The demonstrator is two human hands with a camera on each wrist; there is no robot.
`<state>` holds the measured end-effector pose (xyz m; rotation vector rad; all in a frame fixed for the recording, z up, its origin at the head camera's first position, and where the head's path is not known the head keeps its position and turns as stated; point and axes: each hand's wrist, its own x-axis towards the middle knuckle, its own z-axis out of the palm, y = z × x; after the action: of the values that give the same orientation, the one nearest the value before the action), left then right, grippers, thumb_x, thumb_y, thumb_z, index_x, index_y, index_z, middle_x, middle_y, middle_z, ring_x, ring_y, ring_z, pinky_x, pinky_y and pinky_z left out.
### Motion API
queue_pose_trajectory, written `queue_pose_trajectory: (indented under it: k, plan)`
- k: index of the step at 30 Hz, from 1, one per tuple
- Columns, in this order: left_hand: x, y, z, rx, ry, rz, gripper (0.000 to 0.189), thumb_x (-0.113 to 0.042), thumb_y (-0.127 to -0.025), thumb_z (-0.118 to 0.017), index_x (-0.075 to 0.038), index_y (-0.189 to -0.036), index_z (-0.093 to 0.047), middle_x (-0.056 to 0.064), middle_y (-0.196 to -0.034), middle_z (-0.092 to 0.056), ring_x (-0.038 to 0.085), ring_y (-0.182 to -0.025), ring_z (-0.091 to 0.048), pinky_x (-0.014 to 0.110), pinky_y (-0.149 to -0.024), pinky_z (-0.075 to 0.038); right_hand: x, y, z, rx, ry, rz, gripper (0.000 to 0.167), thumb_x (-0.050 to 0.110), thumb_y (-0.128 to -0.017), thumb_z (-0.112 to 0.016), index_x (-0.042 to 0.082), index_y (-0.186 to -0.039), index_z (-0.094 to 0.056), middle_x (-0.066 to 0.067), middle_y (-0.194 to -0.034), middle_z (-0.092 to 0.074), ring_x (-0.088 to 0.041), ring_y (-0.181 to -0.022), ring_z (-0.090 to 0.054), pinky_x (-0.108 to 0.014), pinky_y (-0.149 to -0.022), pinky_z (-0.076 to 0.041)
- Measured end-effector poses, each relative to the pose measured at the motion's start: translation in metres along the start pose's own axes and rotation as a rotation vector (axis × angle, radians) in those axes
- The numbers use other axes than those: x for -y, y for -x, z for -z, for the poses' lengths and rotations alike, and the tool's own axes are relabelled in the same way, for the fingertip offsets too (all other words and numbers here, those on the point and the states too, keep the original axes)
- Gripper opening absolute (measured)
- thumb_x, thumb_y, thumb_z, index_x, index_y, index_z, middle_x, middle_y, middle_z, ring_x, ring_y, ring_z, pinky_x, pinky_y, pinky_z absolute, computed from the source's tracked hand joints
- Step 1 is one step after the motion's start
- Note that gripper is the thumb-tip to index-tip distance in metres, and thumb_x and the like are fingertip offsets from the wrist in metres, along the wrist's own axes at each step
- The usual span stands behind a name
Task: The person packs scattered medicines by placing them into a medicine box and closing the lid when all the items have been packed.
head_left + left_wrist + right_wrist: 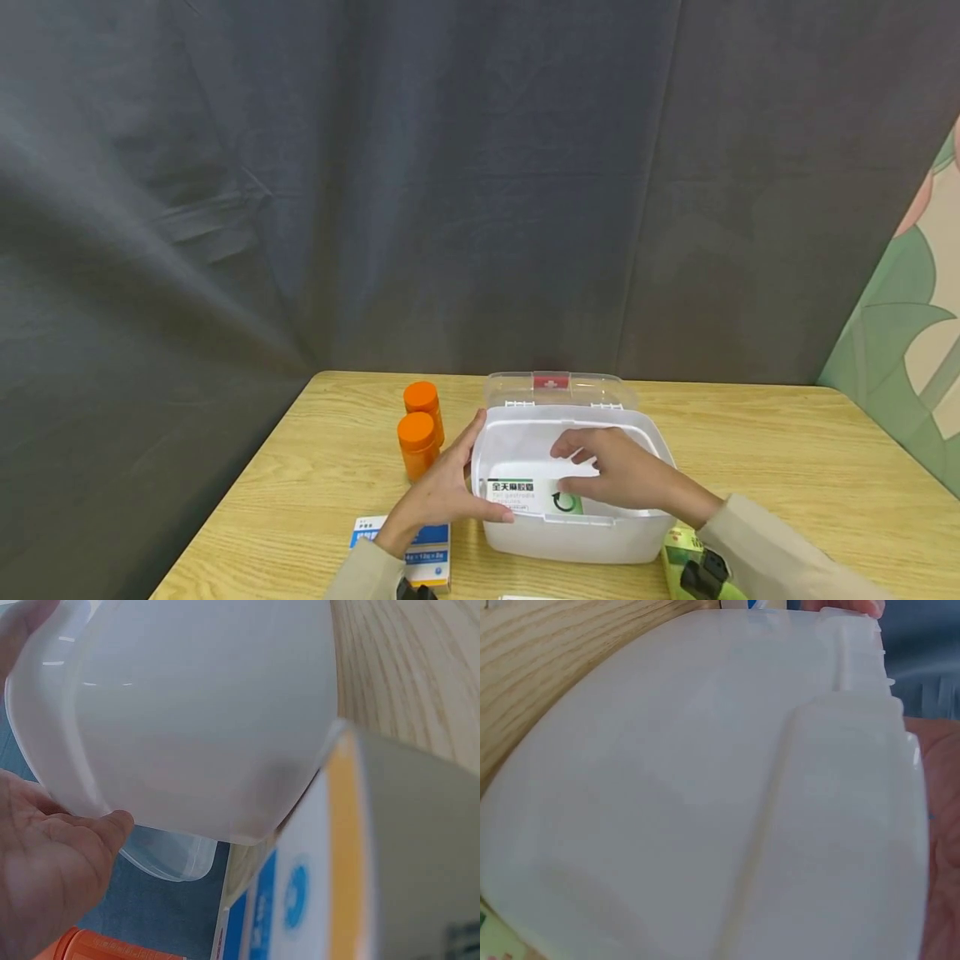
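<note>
A white plastic first-aid box [577, 540] stands on the table, its clear lid [517, 387] with a red cross label swung back. My left hand [442, 493] grips the box's left side, thumb over the front rim and fingers along the side; the left wrist view shows this hand [52, 862] at the rim of the box [202, 712]. Inside lies a white and green capsule carton [517, 497]. Over the carton's right end, my right hand [626, 471] reaches into the box, thumb and fingers spread apart. The box wall [667, 787] hides most of it in the right wrist view.
Two orange-capped bottles [417, 450] stand left of the box. A blue and white medicine carton [431, 558] lies near my left wrist. Under my right forearm is a green package [678, 554]. A white edge [525, 597] shows at the bottom of the head view.
</note>
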<state>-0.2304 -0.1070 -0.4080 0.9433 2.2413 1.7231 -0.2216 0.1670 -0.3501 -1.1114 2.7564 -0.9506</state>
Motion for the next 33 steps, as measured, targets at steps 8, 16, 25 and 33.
queue_pose_trajectory:
  k: [8, 16, 25, 33]
  plan:
    - [0.000, 0.000, 0.000, -0.006, -0.029, 0.018, 0.120, -0.028, -0.072, -0.088, -0.012, -0.157, -0.005, 0.011, -0.159, -0.014, 0.026, -0.130, -0.041, 0.037, -0.108, -0.034, 0.003, 0.010, 0.005, -0.105, 0.014, 0.023, 0.030, 0.022, -0.083, -0.078, 0.007, -0.107, -0.067, -0.004, -0.104, -0.068, -0.024, -0.093, -0.066, -0.041, -0.073, -0.056]
    - [0.001, 0.000, 0.000, -0.011, -0.028, 0.021, 0.121, -0.026, -0.071, -0.089, -0.012, -0.156, -0.005, 0.011, -0.160, -0.011, 0.024, -0.130, -0.041, 0.035, -0.108, -0.034, 0.004, 0.023, 0.008, -0.195, 0.008, 0.095, 0.030, 0.025, -0.086, -0.075, 0.014, -0.112, -0.066, 0.002, -0.107, -0.067, -0.019, -0.096, -0.065, -0.036, -0.075, -0.056]
    - [0.001, 0.000, 0.001, -0.006, -0.020, 0.012, 0.121, -0.027, -0.071, -0.089, -0.012, -0.156, -0.005, 0.012, -0.160, -0.012, 0.026, -0.128, -0.043, 0.037, -0.107, -0.035, 0.005, 0.036, 0.013, -0.303, -0.003, 0.118, 0.034, 0.023, -0.084, -0.078, 0.016, -0.116, -0.065, 0.006, -0.113, -0.065, -0.011, -0.098, -0.063, -0.036, -0.079, -0.056]
    - [0.000, 0.000, 0.001, -0.003, -0.009, 0.015, 0.121, -0.026, -0.071, -0.088, -0.012, -0.156, -0.004, 0.013, -0.159, -0.014, 0.027, -0.128, -0.043, 0.038, -0.107, -0.035, 0.003, 0.049, 0.016, -0.387, 0.007, 0.087, 0.037, 0.019, -0.082, -0.080, 0.020, -0.116, -0.064, 0.012, -0.114, -0.064, -0.011, -0.100, -0.064, -0.024, -0.085, -0.052]
